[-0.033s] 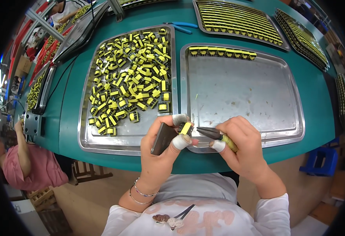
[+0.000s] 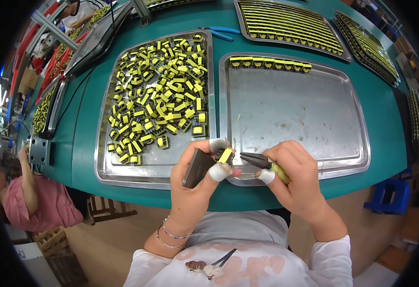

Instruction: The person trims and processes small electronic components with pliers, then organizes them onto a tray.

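My left hand point(image 2: 190, 177) is closed, with white tape on its thumb and a finger. Between those taped tips it pinches a small yellow-and-black transformer point(image 2: 225, 156). A dark flat block point(image 2: 199, 168) also sits in this hand, against the palm. My right hand point(image 2: 293, 174), thumb taped too, grips pliers point(image 2: 257, 160) with dark jaws and yellow-green handles. The jaw tips point at the transformer, slightly apart from it. Beyond the left hand, a metal tray point(image 2: 105, 173) holds many loose transformers. The right-hand metal tray point(image 2: 295, 115) carries one row of transformers point(image 2: 269, 63) along its far edge.
Blue-handled pliers point(image 2: 224, 32) lie behind the trays on the green table point(image 2: 85, 138). Filled trays of transformers point(image 2: 290, 26) stand at the far right. A person in a pink top point(image 2: 42, 201) sits at the left. A blue stool point(image 2: 388, 196) stands on the floor at right.
My right hand and the pliers have shifted very slightly to the right, away from the transformer. The left hand looks still.
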### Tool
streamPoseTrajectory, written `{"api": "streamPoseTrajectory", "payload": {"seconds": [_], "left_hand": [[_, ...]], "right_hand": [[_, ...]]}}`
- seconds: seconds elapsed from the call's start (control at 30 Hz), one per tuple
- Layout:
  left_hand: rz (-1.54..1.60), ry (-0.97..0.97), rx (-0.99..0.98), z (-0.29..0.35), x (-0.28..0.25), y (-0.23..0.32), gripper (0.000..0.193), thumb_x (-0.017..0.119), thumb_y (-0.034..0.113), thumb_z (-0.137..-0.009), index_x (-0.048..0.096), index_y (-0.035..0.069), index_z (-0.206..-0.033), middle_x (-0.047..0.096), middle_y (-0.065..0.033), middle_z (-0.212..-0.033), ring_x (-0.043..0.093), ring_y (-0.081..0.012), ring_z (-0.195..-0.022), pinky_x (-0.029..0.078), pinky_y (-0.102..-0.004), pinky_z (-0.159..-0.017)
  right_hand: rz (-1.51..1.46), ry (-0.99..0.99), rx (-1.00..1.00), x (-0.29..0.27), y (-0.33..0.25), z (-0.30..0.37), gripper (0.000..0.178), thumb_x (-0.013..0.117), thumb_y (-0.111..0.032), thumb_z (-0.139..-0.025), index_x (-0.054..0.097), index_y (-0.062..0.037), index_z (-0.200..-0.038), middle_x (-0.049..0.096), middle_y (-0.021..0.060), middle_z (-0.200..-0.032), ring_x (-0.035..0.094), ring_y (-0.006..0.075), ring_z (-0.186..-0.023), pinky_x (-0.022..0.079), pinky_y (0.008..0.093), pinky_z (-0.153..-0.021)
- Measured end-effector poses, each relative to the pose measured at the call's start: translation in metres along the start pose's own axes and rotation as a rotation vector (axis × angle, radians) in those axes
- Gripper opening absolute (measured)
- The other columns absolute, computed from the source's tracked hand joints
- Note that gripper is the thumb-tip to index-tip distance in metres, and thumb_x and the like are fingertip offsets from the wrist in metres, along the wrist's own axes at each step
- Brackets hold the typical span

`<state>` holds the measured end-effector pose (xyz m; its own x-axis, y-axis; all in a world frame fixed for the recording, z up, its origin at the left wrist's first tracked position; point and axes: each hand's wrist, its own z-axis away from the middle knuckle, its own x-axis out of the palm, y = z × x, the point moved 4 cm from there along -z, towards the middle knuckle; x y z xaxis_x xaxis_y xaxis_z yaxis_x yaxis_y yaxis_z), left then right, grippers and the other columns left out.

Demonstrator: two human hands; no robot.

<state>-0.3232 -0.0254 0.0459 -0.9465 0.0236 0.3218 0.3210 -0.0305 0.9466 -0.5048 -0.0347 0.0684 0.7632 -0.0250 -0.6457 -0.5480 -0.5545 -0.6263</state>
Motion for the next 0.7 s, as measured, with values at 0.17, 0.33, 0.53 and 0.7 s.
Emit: {"api": "streamPoseTrajectory", "payload": {"seconds": [0.17, 0.33, 0.53, 0.7], "left_hand": [[-0.002, -0.029, 0.024, -0.0010, 0.0014, -0.0007, 0.034, 0.069, 0.012, -0.086, 0.053, -0.004, -0.111, 0.062, -0.0112, -0.099, 0.064, -0.0169, -0.086, 0.057, -0.0309, -0.075], [-0.058, -0.042, 0.047, 0.0020, 0.0002, -0.0025, 0.038, 0.072, 0.016, -0.084, 0.053, -0.003, -0.111, 0.062, -0.0131, -0.103, 0.064, -0.0186, -0.086, 0.059, -0.0324, -0.074], [-0.174, 0.002, 0.108, 0.0047, 0.0030, -0.0019, 0.032, 0.074, 0.011, -0.084, 0.054, 0.000, -0.107, 0.058, -0.0015, -0.094, 0.052, -0.0052, -0.085, 0.043, -0.0186, -0.072], [-0.035, -0.028, 0.042, 0.0026, 0.0072, 0.0034, 0.037, 0.067, 0.016, -0.089, 0.051, -0.004, -0.116, 0.062, -0.0090, -0.099, 0.062, -0.0138, -0.088, 0.053, -0.0257, -0.076]], "right_hand": [[0.001, -0.010, -0.014, 0.0030, -0.0036, -0.0029, 0.029, 0.069, -0.005, -0.062, 0.061, -0.0025, -0.090, 0.057, 0.0091, -0.076, 0.054, 0.0285, -0.068, 0.045, 0.0377, -0.060], [0.112, -0.020, -0.040, 0.0060, -0.0068, 0.0014, 0.028, 0.068, -0.003, -0.061, 0.060, -0.0040, -0.087, 0.056, 0.0074, -0.074, 0.053, 0.0256, -0.064, 0.044, 0.0354, -0.056], [0.150, -0.022, -0.034, 0.0058, -0.0066, 0.0035, 0.028, 0.068, -0.002, -0.060, 0.060, -0.0048, -0.086, 0.056, 0.0068, -0.072, 0.053, 0.0240, -0.061, 0.043, 0.0345, -0.054], [-0.042, 0.034, 0.008, 0.0043, -0.0006, 0.0004, 0.029, 0.070, -0.004, -0.065, 0.061, -0.0026, -0.092, 0.058, 0.0092, -0.075, 0.056, 0.0261, -0.069, 0.045, 0.0336, -0.060]]}}
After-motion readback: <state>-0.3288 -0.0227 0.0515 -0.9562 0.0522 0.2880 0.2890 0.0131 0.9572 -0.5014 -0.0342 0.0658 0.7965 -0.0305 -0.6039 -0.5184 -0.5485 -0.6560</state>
